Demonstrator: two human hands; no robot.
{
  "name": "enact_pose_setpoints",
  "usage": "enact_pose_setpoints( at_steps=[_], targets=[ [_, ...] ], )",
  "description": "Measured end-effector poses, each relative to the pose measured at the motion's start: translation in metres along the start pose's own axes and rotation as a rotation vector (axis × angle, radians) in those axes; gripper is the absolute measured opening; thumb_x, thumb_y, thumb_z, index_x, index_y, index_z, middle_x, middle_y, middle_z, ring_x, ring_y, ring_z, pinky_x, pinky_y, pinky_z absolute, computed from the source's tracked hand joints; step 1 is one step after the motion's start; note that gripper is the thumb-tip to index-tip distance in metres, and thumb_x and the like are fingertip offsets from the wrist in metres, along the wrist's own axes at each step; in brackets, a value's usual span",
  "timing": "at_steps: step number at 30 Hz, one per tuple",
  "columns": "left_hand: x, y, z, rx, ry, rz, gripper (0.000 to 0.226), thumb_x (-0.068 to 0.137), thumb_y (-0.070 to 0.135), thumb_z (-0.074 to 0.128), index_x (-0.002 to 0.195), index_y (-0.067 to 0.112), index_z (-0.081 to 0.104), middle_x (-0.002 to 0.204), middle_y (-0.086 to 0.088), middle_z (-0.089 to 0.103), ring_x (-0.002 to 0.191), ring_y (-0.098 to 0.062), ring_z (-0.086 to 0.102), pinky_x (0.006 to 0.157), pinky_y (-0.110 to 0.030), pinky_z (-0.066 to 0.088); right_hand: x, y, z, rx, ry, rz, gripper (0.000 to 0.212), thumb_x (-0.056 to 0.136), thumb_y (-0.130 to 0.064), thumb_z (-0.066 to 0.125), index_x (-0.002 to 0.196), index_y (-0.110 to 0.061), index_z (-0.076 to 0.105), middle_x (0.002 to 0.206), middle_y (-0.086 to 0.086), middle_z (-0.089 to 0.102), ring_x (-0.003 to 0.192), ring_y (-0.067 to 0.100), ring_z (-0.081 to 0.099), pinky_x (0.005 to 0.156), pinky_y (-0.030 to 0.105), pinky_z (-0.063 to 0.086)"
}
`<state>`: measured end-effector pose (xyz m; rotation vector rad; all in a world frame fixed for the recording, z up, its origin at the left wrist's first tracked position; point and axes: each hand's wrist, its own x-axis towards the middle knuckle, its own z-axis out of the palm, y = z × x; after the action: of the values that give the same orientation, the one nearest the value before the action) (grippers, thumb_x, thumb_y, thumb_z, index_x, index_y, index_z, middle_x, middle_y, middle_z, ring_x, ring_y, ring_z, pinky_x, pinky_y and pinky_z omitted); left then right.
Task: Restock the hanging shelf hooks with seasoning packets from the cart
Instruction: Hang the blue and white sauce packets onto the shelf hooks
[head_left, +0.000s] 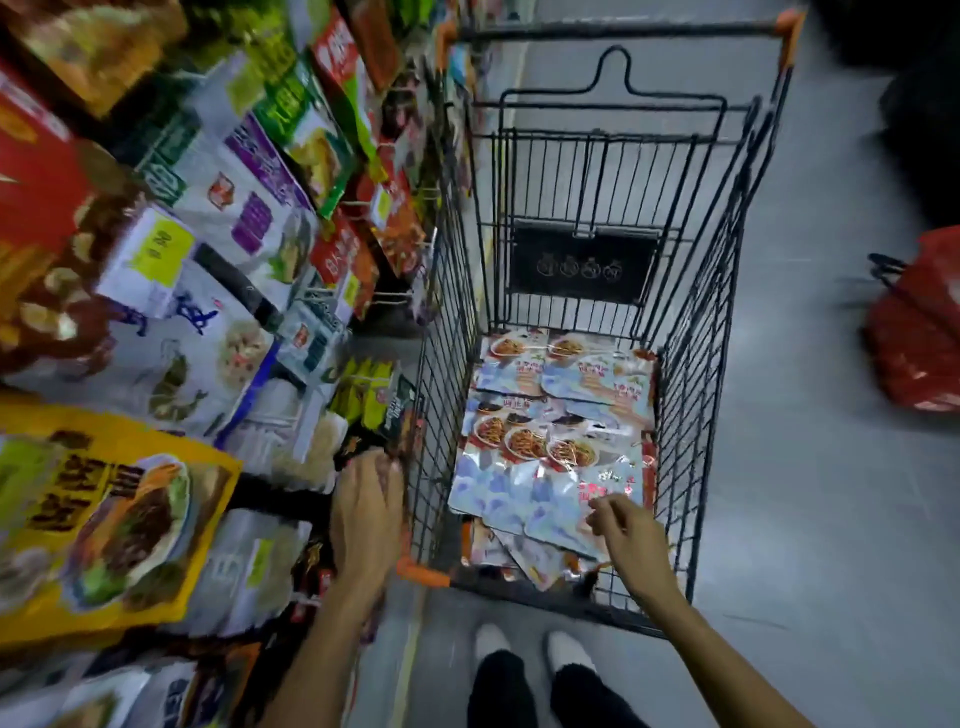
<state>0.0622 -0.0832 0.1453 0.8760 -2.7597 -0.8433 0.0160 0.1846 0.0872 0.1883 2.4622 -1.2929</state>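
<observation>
Left hand (366, 512) flat on dark hanging packets (396, 422), lower centre-left | right hand (623, 530) loosely curled over seasoning packets (524, 467) in cart (696, 364), grip indeterminate | step: pickup | next: pinch top packet

seasoning packets (540, 431): pale blue, noodle-dish pictures | flat, overlapping | on floor of wire cart (701, 312)
</observation>
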Motion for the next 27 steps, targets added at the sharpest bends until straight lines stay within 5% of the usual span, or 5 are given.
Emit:
enact_pose_setpoints(
  at_steps=[6,12,19,24,27],
  targets=[
    [0.075,-0.030,0.048,0.056,-0.134,-0.048,0.049,0.099,0.031,0.046,0.138,0.002,0.037,0.133,-0.020,0.050,0.120,-0.036,0.049,0.095,-0.049,0.043,0.054,0.048,0.047,-0.044,0.087,0.264,0.023,0.100,-0.016,0.047,0.102,0.001,0.063,0.090,0.012,0.064,0.079,0.023,0.056,0.065,0.030,0.040],
    [0.092,-0.046,0.083,0.022,-0.149,0.040,0.040,0.101,0.024,0.043,0.133,0.001,0.046,0.109,-0.019,0.064,0.100,-0.037,0.060,0.074,-0.032,0.039,0.089,0.092,0.083,-0.184,0.147,0.585,0.053,0.088,-0.040,0.065,0.117,0.003,0.054,0.120,0.022,0.056,0.105,0.034,0.056,0.089,0.040,0.045],
    [0.090,-0.055,0.093,0.013,-0.182,0.183,0.028,0.101,0.016,0.042,0.114,-0.004,0.057,0.093,-0.024,0.064,0.087,-0.039,0.060,0.072,-0.042,0.044,0.108,0.095,0.103,-0.382,0.182,0.776,0.096,0.066,-0.055,0.079,0.134,-0.004,0.036,0.140,0.022,0.040,0.128,0.040,0.042,0.104,0.052,0.036],
    [0.090,-0.054,0.091,-0.008,-0.202,0.201,0.029,0.101,0.018,0.041,0.115,-0.002,0.057,0.093,-0.020,0.065,0.086,-0.036,0.061,0.072,-0.042,0.046,0.106,0.100,0.095,-0.259,0.170,0.790,0.056,0.076,-0.046,0.076,0.104,-0.002,0.058,0.110,0.018,0.063,0.105,0.033,0.059,0.096,0.047,0.045],
    [0.090,-0.053,0.087,-0.027,-0.221,0.201,0.029,0.100,0.017,0.042,0.118,-0.001,0.057,0.097,-0.019,0.065,0.090,-0.034,0.061,0.075,-0.040,0.047,0.098,0.093,0.088,0.007,0.223,0.722,0.030,0.089,-0.028,0.066,0.102,-0.002,0.062,0.104,0.016,0.067,0.094,0.030,0.064,0.074,0.035,0.053]
  ],
)
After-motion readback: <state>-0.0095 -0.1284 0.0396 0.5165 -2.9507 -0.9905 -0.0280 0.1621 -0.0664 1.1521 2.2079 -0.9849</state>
